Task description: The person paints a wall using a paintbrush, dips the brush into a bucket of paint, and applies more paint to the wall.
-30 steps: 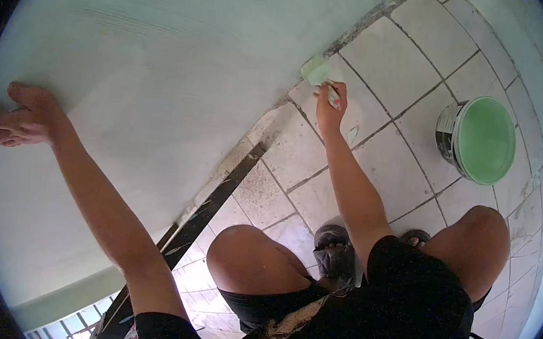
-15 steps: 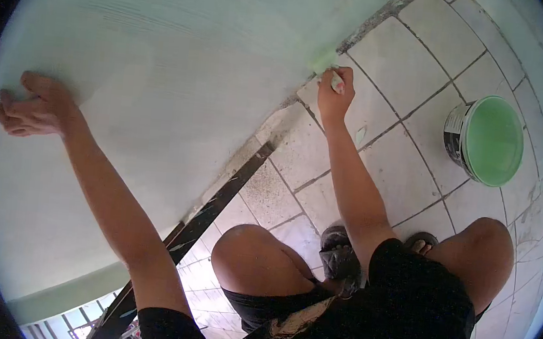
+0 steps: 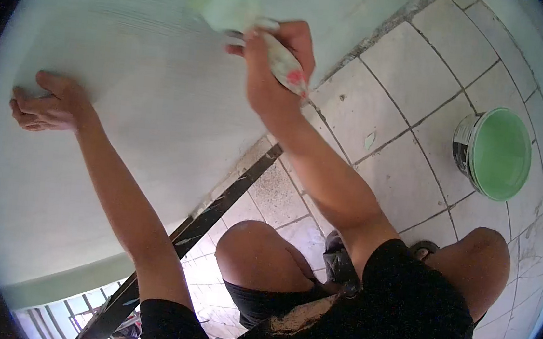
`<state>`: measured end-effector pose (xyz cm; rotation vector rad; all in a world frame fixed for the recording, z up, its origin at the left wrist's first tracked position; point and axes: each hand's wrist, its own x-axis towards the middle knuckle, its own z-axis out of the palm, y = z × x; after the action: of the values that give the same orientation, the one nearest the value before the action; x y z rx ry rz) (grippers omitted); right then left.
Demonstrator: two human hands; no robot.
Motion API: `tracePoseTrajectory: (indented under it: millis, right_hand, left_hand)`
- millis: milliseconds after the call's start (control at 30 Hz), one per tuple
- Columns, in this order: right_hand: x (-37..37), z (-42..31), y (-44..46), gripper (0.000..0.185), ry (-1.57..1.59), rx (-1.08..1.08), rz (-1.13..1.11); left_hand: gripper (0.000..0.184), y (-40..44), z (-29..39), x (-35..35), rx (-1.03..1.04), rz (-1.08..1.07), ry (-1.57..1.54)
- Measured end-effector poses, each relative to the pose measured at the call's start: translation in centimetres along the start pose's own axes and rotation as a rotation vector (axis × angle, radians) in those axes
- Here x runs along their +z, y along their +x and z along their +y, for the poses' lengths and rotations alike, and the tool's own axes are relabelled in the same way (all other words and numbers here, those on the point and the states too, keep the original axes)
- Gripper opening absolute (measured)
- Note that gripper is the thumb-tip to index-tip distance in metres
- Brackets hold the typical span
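Note:
My right hand grips the pale, red-marked handle of a paintbrush, whose wide head is coated in light green and lies against or close to the wall. Over at the far left, my left hand rests against the same wall with its fingers spread and slightly bent, holding nothing. A round bucket of light green paint stands on the tiled floor to the right, some way from both hands.
A dark, paint-spotted beam runs along the foot of the wall toward the lower left. Tiles cover the floor. My knees and sandalled feet are below; a barred opening shows at lower left.
My right hand has lifted the brush from the wall's bottom edge up and left over the wall. In view, my left hand and the bucket have shifted slightly right.

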<state>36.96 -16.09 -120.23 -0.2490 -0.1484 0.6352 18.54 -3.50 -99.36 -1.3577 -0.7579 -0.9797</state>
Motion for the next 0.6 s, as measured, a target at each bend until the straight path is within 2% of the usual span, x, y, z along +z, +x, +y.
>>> tracePoseTrajectory:
  millis: [67,133,200,233,267,333,400,467,533,600]
  right_hand:
    - [-5.2,2.6,-0.6,0.009,-0.223,0.03,0.014]
    - [-14.1,6.1,-1.9,0.012,-0.66,-0.019,-0.098]
    - [-22.6,8.7,-4.0,0.011,-0.726,0.065,0.015]
    - [-24.7,7.7,-4.5,0.011,-0.909,0.077,0.041]
    - [-27.5,7.7,-5.2,0.009,-1.069,-0.021,0.037]
    - [-29.0,6.3,-6.0,0.008,-0.851,0.141,0.209]
    - [-29.1,6.3,-6.0,0.01,-0.795,0.106,0.245]
    - [-28.2,6.4,-6.0,0.012,-0.743,0.082,0.279]
    - [-27.3,6.8,-5.2,0.012,-0.82,0.026,0.217]
    - [-27.4,7.1,-4.8,0.012,-0.775,0.102,0.258]
  left_hand:
    - [0.053,0.1,1.0,-0.6,-0.03,-0.028,-0.068]
    - [0.054,0.0,0.8,-0.3,-0.008,-0.006,-0.06]
    - [0.055,0.1,0.7,-0.4,0.017,0.005,-0.043]
    - [0.055,0.1,0.8,-0.6,0.002,-0.01,-0.048]
    - [0.055,0.0,1.0,-0.8,-0.014,-0.03,-0.055]
    - [0.054,0.0,0.2,-0.2,0.007,0.021,-0.044]
    - [0.054,0.0,0.4,0.1,0.026,0.073,-0.035]
    - [0.056,0.1,0.9,-0.5,-0.032,-0.038,-0.053]
    - [0.056,0.1,1.3,-0.8,-0.036,-0.041,-0.067]
    - [0.056,0.2,1.3,-0.7,-0.031,-0.031,-0.083]
